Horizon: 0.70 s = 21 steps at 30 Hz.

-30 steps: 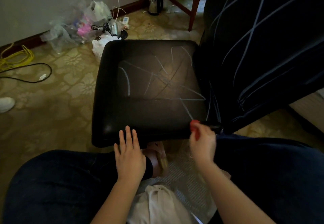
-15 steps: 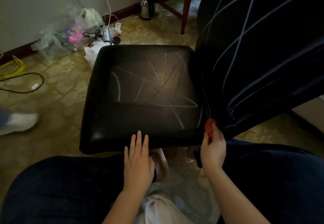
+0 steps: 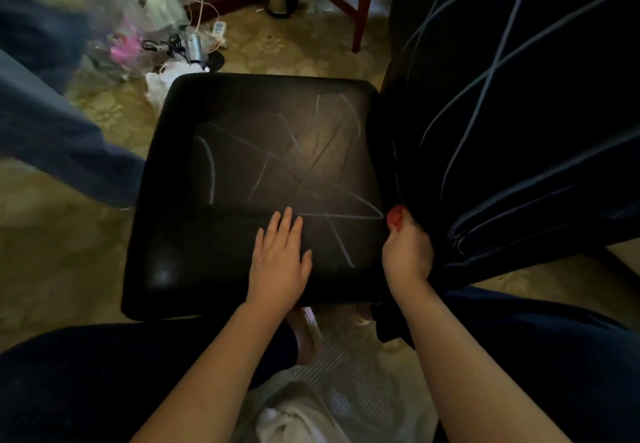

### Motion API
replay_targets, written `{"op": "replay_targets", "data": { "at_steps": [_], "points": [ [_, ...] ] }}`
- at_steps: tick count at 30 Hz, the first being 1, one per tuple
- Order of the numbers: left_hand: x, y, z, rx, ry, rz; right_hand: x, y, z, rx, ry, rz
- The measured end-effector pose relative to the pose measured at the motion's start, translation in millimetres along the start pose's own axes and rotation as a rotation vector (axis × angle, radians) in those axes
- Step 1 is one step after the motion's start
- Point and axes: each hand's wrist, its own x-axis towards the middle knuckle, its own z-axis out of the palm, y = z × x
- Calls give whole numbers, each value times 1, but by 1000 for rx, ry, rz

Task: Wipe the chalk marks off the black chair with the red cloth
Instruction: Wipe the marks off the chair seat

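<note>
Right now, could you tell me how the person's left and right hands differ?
The left hand lies flat on the chair seat, fingers straight; the right hand is curled, gripping the red cloth. The left rests on open seat, the right where seat meets backrest. Both are bare.

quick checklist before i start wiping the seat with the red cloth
1. Cloth in hand: ok. The right hand grips the red cloth at the seat's rear corner.
2. Chair steadied: ok. The left hand lies flat on the black seat.
3. Marks exposed: ok. Chalk marks cross the seat, and more cross the chair back.
4. Wiping path free: not ok. The left hand's fingertips sit beside a chalk line.
5. Enough cloth showing: cannot tell. Only a small bit pokes out of the fist.
6. Room on the left: not ok. A blurred trouser leg is close to the seat.
</note>
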Motion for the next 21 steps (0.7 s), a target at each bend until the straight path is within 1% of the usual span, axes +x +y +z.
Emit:
{"op": "replay_targets", "data": {
  "at_steps": [3,5,7,11,12,15,17,19,21],
  "points": [
    [15,2,8,27,22,70,-42,25,-7,-139,-51,-21],
    [26,3,12,51,56,110,-77,40,-12,-186,-78,9],
    [35,3,15,61,76,117,-82,44,-9,-218,-72,31],
    [34,-5,24,5,128,152,-44,28,8,-41,64,-44],
    [34,-6,26,-11,143,159,-27,20,11,-27,67,-35],
    [36,-7,27,-32,185,166,35,-9,15,-15,-15,82],
    [38,-5,27,-34,199,163,64,-25,15,-3,-58,114],
    [37,-3,29,-22,199,162,68,-29,11,-9,-75,107],
    [36,-3,30,-3,203,161,52,-21,6,-50,-106,80]
  ]
}}
